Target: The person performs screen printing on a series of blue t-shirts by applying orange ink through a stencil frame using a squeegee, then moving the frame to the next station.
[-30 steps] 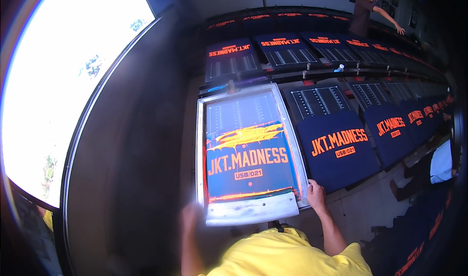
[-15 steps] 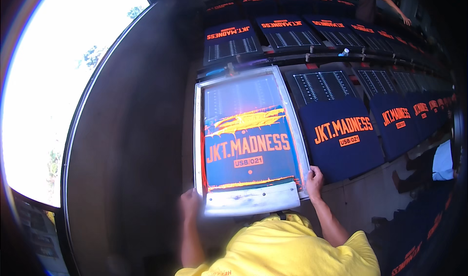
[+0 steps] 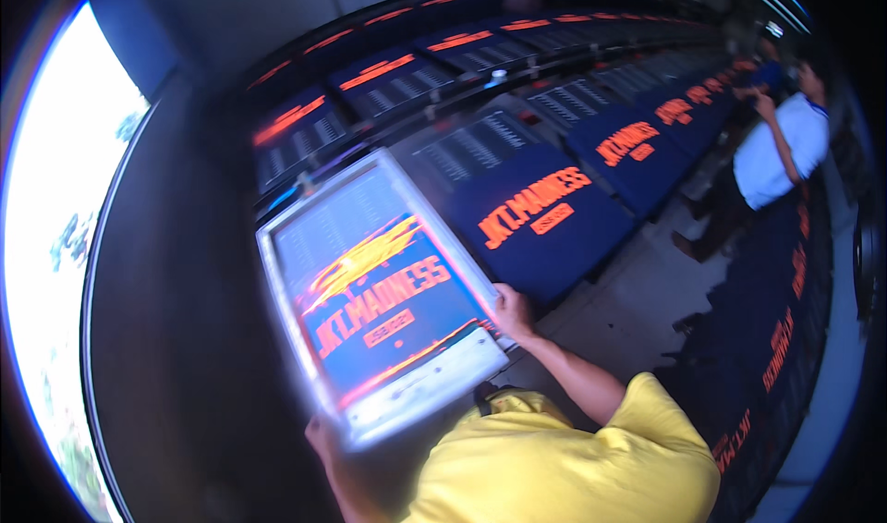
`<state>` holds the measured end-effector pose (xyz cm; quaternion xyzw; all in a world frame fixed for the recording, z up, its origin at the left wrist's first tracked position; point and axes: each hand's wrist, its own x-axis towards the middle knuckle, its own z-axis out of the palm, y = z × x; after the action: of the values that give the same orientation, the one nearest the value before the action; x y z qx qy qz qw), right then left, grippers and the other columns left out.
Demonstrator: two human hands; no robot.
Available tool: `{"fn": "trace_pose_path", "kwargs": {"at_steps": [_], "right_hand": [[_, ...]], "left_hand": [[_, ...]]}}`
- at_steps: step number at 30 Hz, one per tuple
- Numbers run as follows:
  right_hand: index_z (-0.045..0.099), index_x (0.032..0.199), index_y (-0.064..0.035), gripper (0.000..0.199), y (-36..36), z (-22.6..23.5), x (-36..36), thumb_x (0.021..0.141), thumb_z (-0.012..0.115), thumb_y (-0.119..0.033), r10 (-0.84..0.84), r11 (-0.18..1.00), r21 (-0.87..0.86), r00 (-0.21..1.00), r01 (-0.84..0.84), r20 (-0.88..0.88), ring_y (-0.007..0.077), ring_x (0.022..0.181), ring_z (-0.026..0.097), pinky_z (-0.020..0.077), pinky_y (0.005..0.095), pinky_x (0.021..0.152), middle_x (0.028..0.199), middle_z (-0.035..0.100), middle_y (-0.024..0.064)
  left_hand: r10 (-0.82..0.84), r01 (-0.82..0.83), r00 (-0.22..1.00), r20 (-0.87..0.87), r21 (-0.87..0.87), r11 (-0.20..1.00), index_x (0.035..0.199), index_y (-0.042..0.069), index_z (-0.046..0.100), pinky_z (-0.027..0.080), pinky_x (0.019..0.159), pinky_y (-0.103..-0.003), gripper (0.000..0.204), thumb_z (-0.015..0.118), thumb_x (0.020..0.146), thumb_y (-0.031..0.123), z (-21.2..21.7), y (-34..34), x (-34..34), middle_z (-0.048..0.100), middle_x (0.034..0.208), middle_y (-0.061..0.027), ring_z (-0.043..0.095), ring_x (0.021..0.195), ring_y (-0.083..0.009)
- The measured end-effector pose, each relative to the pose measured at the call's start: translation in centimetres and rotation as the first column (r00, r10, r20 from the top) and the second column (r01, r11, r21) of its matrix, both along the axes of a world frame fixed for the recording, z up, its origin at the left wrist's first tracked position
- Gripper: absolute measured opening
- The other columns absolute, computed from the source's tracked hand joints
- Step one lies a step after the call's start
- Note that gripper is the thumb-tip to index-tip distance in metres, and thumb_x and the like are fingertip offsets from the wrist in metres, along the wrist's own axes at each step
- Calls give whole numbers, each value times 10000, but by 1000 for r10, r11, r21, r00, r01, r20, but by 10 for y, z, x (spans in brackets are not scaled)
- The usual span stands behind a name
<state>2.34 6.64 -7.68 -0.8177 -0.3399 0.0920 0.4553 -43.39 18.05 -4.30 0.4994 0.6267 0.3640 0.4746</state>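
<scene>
Head view: both hands at a metal-framed printing screen

The printing screen sits in front of the person's yellow shirt, angled, at the left end of a row of boards. A dark blue garment with orange lettering lies just to its right. White ruled marks show through the mesh, but whether the frame rests on the board beneath or is raised off it, I cannot tell.

The right hand is wrapped around the right rail close to the near corner. The left hand is at the near left corner; blur hides its fingers, so I cannot tell whether they grasp the frame or only touch it.

The metal rails look stiff, and the screen is probably more awkward than heavy: broad, best balanced from both sides. The mesh is likely taut and easily damaged, so the outer rails are the place to hold. Thick orange ink is banded across the mesh, with more beside the pale near strip; it looks wet, would be slippery, and could creep on a tilt.
</scene>
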Motion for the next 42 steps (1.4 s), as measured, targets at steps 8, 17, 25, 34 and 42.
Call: {"fn": "trace_pose_path", "kwargs": {"at_steps": [8, 17, 25, 34, 42], "right_hand": [[611, 1148, -6, 303, -13, 62, -45, 899, 608, -179, 314, 914, 135, 877, -383, 363, 333, 1098, 603, 496, 412, 936, 1164, 644, 154], [542, 1312, -53, 671, -38, 60, -123, 680, 755, -129, 805, 478, -387, 216, -789, 553, 321, 1294, 466, 404, 446, 1053, 1379, 540, 96], [598, 1077, -63, 469, -1, 104, -147, 626, 728, -76, 795, 525, -419, 250, -741, 553, 270, 927, 590, 484, 409, 805, 963, 633, 77], [595, 851, -79, 257, 13, 96, -153, 623, 712, -103, 734, 618, -448, 270, -646, 623, 256, 847, 567, 432, 390, 719, 833, 587, 71], [602, 871, -84, 268, 89, 110, -115, 661, 761, -136, 670, 643, -325, 304, -694, 677, 258, 835, 581, 436, 396, 731, 813, 609, 69]], "left_hand": [[121, -85, 916, 383, -110, 990, 1079, -34, 679, 460, 677, -282, 491, 501, 1007, 418, -91, -38, -54, 689, 919, -70, 618, 778, -150], [-222, 302, 927, 304, -246, 921, 1050, -16, 692, 464, 675, -285, 418, 539, 995, 368, -118, -122, -63, 694, 912, -86, 621, 774, -145], [-499, 591, 799, 334, -288, 753, 1207, -11, 615, 500, 730, -304, 429, 508, 1016, 357, -32, -132, 36, 697, 989, -88, 633, 806, -139], [-352, 623, 718, 601, -329, 710, 1378, -3, 402, 493, 638, -266, 586, 353, 1043, 476, -29, -116, 78, 676, 1111, -83, 648, 810, -141], [-344, 589, 738, 580, -305, 748, 1030, 37, 612, 390, 492, -267, 539, 304, 1055, 478, -46, -118, 104, 653, 771, -60, 544, 555, -116]]}}
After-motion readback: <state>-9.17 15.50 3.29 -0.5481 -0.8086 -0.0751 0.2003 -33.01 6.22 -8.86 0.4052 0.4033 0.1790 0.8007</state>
